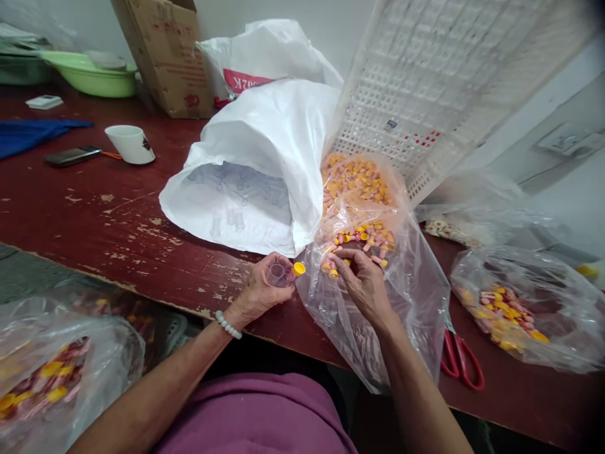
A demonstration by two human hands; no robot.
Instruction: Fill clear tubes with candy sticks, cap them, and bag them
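My left hand (269,284), with a beaded bracelet at the wrist, is closed around a small clear plastic tube (276,272). A yellow-capped piece (299,269) sticks out by its fingertips. At the mouth of a clear plastic bag (411,296), my right hand (362,277) has its thumb and fingers drawn together over small pink pieces with yellow caps (333,272); whether it pinches one is hidden. More of these pieces (357,180) fill the bag behind. A white sack (265,132) lies with its mouth towards me, clear tubes (231,217) inside.
Red-handled scissors (460,362) lie right of the bag, near another bag of pieces (510,309). A white plastic crate (425,82) leans behind. A cup (130,144), a phone (73,156) and a carton (170,63) stand or lie left. Another filled bag (108,340) sits low left.
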